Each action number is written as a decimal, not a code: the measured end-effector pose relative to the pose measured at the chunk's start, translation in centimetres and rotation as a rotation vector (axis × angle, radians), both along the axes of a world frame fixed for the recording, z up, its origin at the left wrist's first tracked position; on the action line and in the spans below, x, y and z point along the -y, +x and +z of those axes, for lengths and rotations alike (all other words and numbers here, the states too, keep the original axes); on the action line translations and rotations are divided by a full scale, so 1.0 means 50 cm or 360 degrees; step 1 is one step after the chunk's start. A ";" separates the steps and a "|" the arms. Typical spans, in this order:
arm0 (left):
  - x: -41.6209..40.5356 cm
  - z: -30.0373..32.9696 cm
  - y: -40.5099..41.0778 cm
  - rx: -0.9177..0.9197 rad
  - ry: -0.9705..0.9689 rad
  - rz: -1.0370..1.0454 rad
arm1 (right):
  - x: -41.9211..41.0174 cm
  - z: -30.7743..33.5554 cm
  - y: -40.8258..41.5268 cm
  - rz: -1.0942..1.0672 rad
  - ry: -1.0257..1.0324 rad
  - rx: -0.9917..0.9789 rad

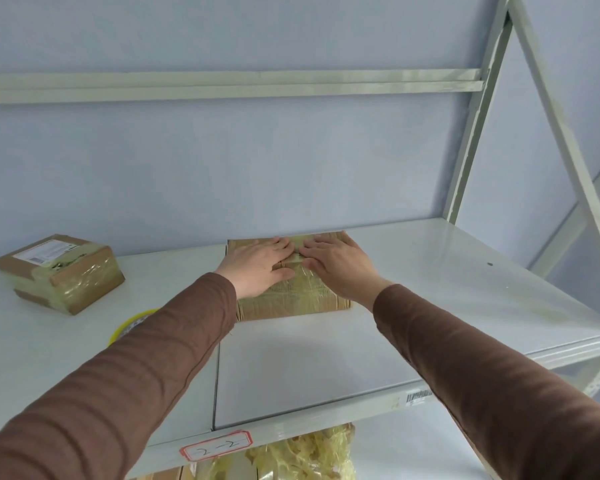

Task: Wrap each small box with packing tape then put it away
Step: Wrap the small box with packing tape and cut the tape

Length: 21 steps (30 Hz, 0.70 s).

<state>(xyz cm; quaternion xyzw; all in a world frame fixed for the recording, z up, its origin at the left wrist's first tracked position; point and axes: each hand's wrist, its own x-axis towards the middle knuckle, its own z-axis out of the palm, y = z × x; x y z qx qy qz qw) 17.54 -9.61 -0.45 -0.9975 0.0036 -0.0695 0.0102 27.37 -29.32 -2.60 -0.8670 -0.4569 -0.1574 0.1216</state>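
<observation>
Head view — both hands [257,265] [340,265] press flat on a tape-glossed brown box [291,296]; fingers straight.

Brown cardboard box [291,299] under glossy, wrinkled clear tape (yellowish sheen) on a smooth, pale painted-metal shelf [326,358]

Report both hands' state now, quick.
Left hand: open, fingers flat, pressing the taped box.
Right hand: open, fingers flat, pressing the same box.

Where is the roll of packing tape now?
In the head view, the tape roll lies on the shelf at the left, partly hidden by the left sleeve, between the wrapped box and the box under both hands.
</observation>
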 end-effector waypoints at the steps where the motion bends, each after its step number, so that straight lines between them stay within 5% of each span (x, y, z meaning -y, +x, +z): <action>1: 0.002 -0.001 -0.001 -0.0008 -0.0010 0.0002 | -0.001 -0.001 -0.001 -0.0007 -0.0024 -0.0007; 5: -0.007 0.005 -0.016 0.0017 -0.0093 0.0007 | 0.007 0.014 0.001 0.0083 0.0122 -0.0275; 9: -0.049 0.020 -0.030 0.0241 -0.1228 0.0387 | 0.033 0.044 0.028 -0.0253 0.0865 -0.1150; 12: -0.068 0.006 -0.037 0.0182 -0.1757 0.0677 | 0.041 0.038 0.035 -0.0370 0.0883 -0.1667; 15: -0.068 0.006 -0.044 0.0150 -0.2125 0.0707 | 0.033 0.037 0.033 -0.0385 0.1082 -0.1759; 21: -0.042 -0.002 -0.056 0.0859 -0.2073 0.0506 | 0.034 0.014 0.038 -0.0270 0.1598 -0.1633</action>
